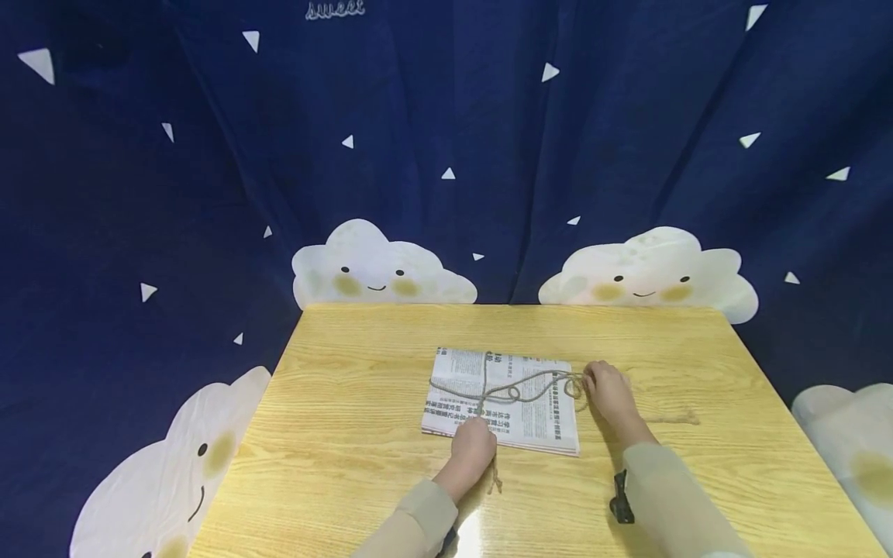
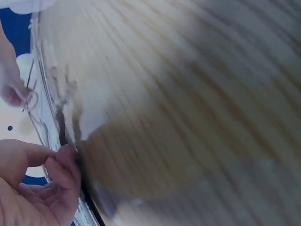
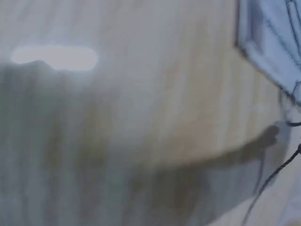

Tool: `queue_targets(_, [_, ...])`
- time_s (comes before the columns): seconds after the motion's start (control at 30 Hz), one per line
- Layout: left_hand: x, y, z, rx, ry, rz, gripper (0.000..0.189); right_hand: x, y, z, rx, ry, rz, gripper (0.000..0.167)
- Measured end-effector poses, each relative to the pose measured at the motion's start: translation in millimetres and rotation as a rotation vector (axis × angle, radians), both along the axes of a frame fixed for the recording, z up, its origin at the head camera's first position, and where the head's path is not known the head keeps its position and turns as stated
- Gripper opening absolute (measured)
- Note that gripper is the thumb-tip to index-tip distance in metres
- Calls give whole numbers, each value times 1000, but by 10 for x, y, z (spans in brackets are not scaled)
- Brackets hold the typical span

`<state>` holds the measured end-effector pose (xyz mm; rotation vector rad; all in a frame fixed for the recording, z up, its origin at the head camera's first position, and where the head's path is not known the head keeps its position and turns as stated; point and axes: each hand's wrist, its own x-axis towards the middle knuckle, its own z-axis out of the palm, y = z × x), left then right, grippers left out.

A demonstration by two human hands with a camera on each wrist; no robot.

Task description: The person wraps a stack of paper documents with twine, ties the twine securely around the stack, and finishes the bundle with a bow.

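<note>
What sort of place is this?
Probably a staged indoor tabletop setup; home or studio, can't tell. A navy fabric backdrop with smiling clouds hangs behind a wooden table, and a bright reflection on the tabletop suggests a lamp.

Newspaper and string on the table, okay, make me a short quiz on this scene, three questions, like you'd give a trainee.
1. True or false: the string crosses itself on top of the newspaper.
2. What pattern is on the curtain behind the table? A, red flowers; B, smiling clouds; C, green stripes.
3. Fill in the blank: the hand at the newspaper's edge nearest the person is the ____ one.

Key: 1, true. 2, B. 3, left: the left hand.
</note>
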<state>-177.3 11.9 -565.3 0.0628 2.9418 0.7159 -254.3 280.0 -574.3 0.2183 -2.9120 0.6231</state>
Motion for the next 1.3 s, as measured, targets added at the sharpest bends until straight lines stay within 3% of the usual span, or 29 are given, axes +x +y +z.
queue_targets(0.17, [42,52,65,-30,38,-8,6,-108,-172,134,-94,-131,64,11])
queue_targets(0.3, [76,108,73,-120,133,-47,8,-157,-265,136,-70,-212,121,9])
queue_targets(0.53, [119,165,-48,-300,299,-138,9,-178,-333,96,56,-160,102,11])
queue_targets(0.73, [154,175,-31,-460,324,-194,10,-137,-365,82,77,-164,74,15])
queue_targets(0.93, [70,55,-37,-455,340,-150,6,1,-412,89,152,-150,29,12])
queue_targets(1.13, [-111,-149,-94,-358,366,-123,8,240,-508,123,191,-124,-7,10])
queue_targets(1.3, [-257,-281,-121,-366,359,-161,16,453,-647,134,222,-91,-33,14])
